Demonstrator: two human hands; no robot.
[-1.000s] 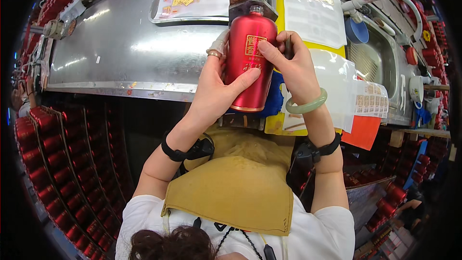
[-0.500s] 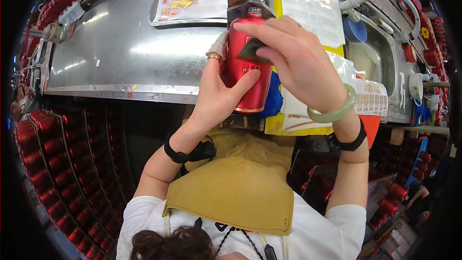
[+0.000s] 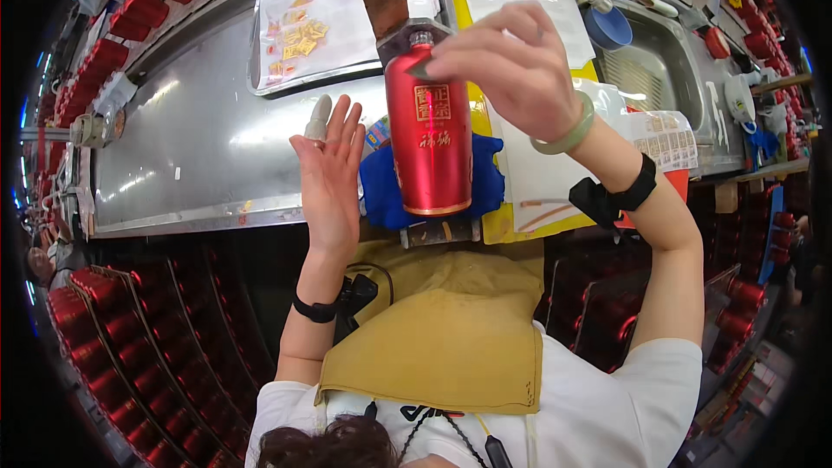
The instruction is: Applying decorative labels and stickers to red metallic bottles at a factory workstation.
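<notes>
Since a moment ago, the left hand [image 3: 329, 175] has let go of the red bottle [image 3: 429, 134] and now stands open, fingers spread, just left of it. Only the right hand [image 3: 503, 69] steadies the bottle, fingers curled at its neck. It stands upright on a blue cloth [image 3: 377, 195] at the tabletop [image 3: 191, 147] edge, its long axis vertical, neck under a metal clamp [image 3: 407, 35].

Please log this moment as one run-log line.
left hand: open, beside red bottle | right hand: on bottle's top | bottle: upright on blue cloth
</notes>
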